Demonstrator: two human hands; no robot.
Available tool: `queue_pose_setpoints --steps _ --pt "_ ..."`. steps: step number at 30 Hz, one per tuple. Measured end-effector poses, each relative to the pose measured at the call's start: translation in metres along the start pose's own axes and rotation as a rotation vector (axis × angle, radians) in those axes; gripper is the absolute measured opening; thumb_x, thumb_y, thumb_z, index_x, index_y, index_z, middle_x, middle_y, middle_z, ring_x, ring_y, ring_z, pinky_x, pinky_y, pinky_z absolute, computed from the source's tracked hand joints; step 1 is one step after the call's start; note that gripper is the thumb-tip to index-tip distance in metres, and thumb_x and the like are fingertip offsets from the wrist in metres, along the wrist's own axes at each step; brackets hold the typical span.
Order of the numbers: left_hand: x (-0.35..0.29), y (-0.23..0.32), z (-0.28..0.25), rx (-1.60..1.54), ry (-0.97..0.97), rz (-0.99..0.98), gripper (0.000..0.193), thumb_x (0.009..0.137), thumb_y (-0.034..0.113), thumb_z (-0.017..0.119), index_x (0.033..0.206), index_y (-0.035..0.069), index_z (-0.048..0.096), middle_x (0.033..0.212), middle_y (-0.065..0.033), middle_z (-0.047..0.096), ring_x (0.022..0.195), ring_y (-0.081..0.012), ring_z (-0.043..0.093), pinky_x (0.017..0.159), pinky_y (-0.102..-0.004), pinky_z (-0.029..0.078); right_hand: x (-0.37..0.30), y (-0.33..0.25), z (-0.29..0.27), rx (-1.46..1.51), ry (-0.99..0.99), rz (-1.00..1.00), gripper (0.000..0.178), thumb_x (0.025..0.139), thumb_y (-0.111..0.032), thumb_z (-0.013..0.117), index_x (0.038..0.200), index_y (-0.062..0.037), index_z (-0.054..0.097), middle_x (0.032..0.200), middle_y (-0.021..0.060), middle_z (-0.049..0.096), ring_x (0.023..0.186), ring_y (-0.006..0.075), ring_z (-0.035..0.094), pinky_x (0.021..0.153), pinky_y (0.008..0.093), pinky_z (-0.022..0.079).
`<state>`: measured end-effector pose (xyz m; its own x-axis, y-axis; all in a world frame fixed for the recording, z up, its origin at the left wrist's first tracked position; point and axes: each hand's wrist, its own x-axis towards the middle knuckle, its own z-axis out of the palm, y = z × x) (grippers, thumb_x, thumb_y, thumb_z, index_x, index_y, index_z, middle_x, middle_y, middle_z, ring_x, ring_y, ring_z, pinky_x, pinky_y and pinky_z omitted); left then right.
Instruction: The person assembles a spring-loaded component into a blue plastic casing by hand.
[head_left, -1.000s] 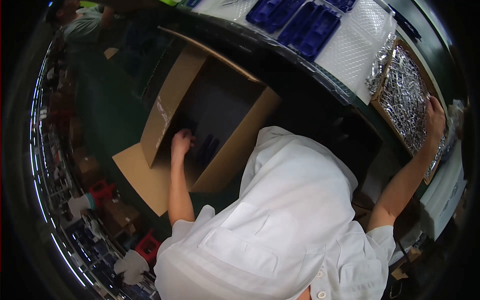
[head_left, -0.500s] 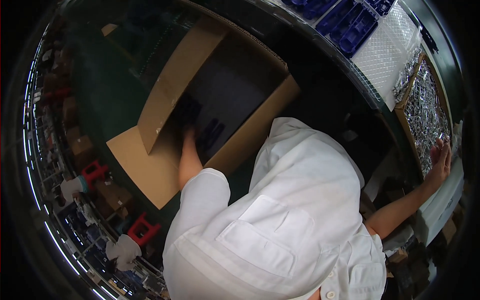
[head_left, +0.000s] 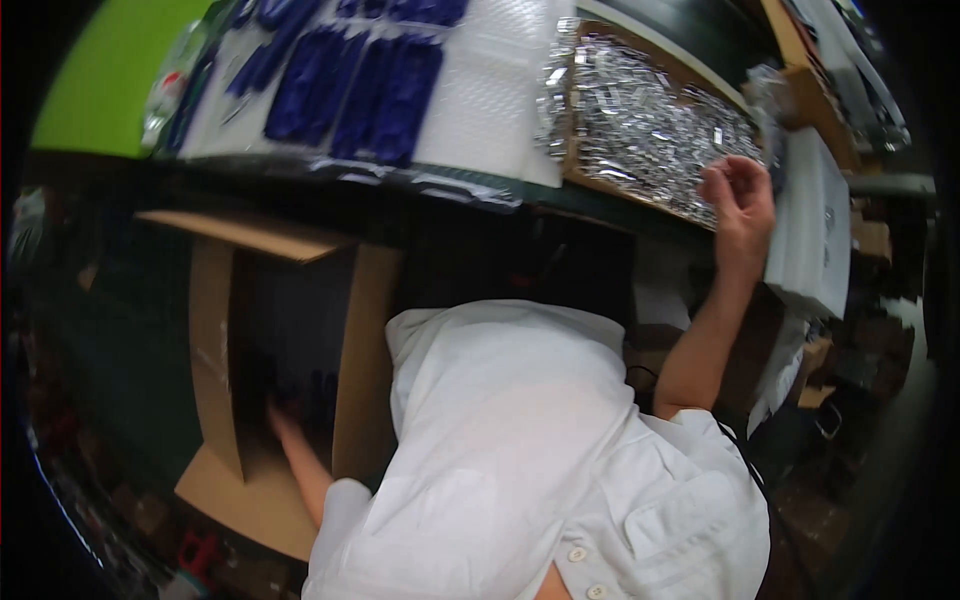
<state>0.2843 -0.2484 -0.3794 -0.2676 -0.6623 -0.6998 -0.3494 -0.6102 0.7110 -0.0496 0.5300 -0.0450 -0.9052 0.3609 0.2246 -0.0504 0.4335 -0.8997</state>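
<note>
My left arm reaches down into an open cardboard box [head_left: 212, 350] at the left. In its shade, my left hand [head_left: 279, 414] is dim, and its fingers fade into the dark. Dark blue pieces [head_left: 322, 392] lie close to that hand inside the box. My right hand [head_left: 742, 195] is raised at the front right edge of a shallow carton of shiny metal clips [head_left: 650, 125]. Its fingers curl in and the thumb meets the fingertips; whatever they hold is too small and blurred to name.
Dark blue plastic trays [head_left: 390, 90] lie on the table beside white bubble wrap [head_left: 490, 90]. A lime-green surface [head_left: 110, 80] is at the far left. To the right of the clips stands a white foam block [head_left: 810, 225]. Cartons and shelving fill the right side.
My view has swung toward the table, so the box now shows lower left. My right hand's fingers are more curled. My left hand is still inside the box.
</note>
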Motion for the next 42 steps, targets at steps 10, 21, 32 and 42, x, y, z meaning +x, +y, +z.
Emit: queue_pose_setpoints --steps 10,21,32,42 --pt "-0.248 0.075 0.171 0.231 -0.679 0.284 0.047 0.108 0.035 0.055 0.145 0.005 0.052 0.122 -0.0208 0.071 0.083 -0.0162 0.067 0.072 -0.0298 0.056 -0.022 -0.025 -0.009 0.199 -0.032 0.109 0.018 0.102 -0.003 0.07 0.119 0.0037 0.071 0.104 0.0087 0.075 0.092 0.0132 0.073 0.084 0.0266 0.062" --pt "-0.423 0.04 0.393 0.307 -1.442 -0.023 0.062 0.115 0.044 0.041 0.16 0.002 0.037 0.126 -0.0297 0.069 0.074 -0.0169 0.072 0.06 -0.0258 0.058 -0.059 -0.027 -0.033 0.233 -0.041 0.082 0.023 0.097 0.0 0.075 0.12 -0.0002 0.075 0.103 0.0058 0.073 0.087 0.0108 0.07 0.08 0.0241 0.059" --pt "-0.48 0.005 0.454 0.382 -1.649 -0.397 0.06 0.114 0.042 0.047 0.158 0.001 0.04 0.123 -0.0224 0.069 0.075 -0.0164 0.071 0.06 -0.027 0.062 -0.098 -0.035 -0.048 0.291 -0.076 -0.053 0.021 0.09 0.017 0.071 0.108 0.0075 0.074 0.104 0.0137 0.069 0.091 0.0146 0.068 0.081 0.0258 0.058" --pt "-0.483 0.007 0.442 0.638 -1.644 -0.163 0.05 0.102 0.006 0.053 0.152 0.002 0.052 0.113 -0.0136 0.074 0.078 -0.0103 0.068 0.062 -0.0237 0.057 -0.109 -0.06 -0.019 -0.028 -0.221 -0.101 0.016 0.083 0.006 0.08 0.095 -0.0007 0.072 0.116 0.0147 0.069 0.1 0.0256 0.071 0.082 0.0331 0.056"
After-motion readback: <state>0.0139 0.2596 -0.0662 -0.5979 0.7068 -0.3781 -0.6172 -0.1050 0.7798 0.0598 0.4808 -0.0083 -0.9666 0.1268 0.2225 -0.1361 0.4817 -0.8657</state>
